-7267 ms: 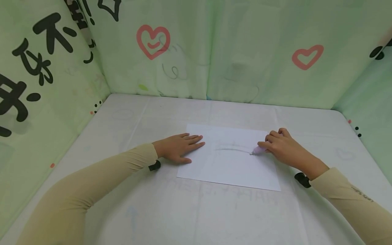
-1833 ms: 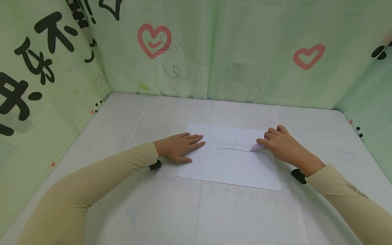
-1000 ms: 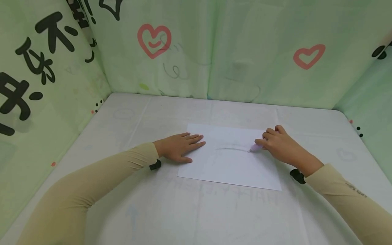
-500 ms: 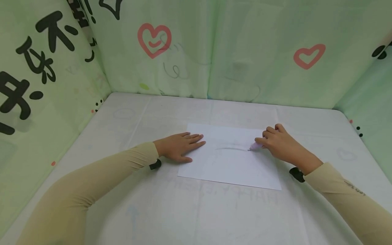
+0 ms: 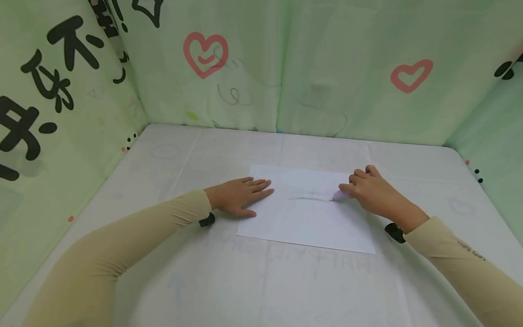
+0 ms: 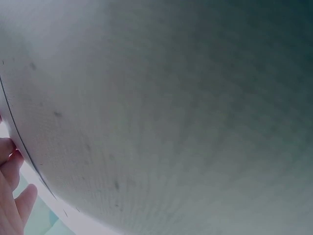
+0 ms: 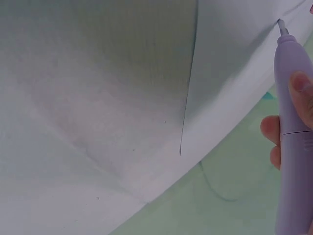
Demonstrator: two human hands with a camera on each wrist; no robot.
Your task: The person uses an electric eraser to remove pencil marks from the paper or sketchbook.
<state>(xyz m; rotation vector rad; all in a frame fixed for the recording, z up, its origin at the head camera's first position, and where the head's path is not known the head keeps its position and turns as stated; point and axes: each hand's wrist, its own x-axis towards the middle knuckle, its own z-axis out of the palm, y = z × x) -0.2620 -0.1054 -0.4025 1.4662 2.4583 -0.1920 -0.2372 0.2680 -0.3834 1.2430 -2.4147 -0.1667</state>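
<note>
A white sheet of paper point(image 5: 302, 231) lies on the table, bearing a faint grey curved line point(image 5: 308, 198). My left hand point(image 5: 239, 197) rests flat on its left edge, fingers spread. At the sheet's right side my right hand point(image 5: 372, 193) grips a lilac electric eraser point(image 5: 340, 195), its tip at the right end of the line. The right wrist view shows the thumb point(image 7: 302, 88) on the body of the electric eraser point(image 7: 293, 181) and its narrow metal tip against the paper. Only some fingers point(image 6: 12, 171) show in the left wrist view.
The table point(image 5: 196, 281) has a white cloth with faint marks. Green curtains point(image 5: 318, 68) with red hearts and black characters enclose the back and sides. A black wrist-worn piece point(image 5: 395, 232) sits under the right wrist, and another point(image 5: 207, 220) under the left.
The right hand with the electric eraser has shifted slightly left and away from the body. The line's right end looks a little shorter, and faint marks above it have faded. The left hand stays put.
</note>
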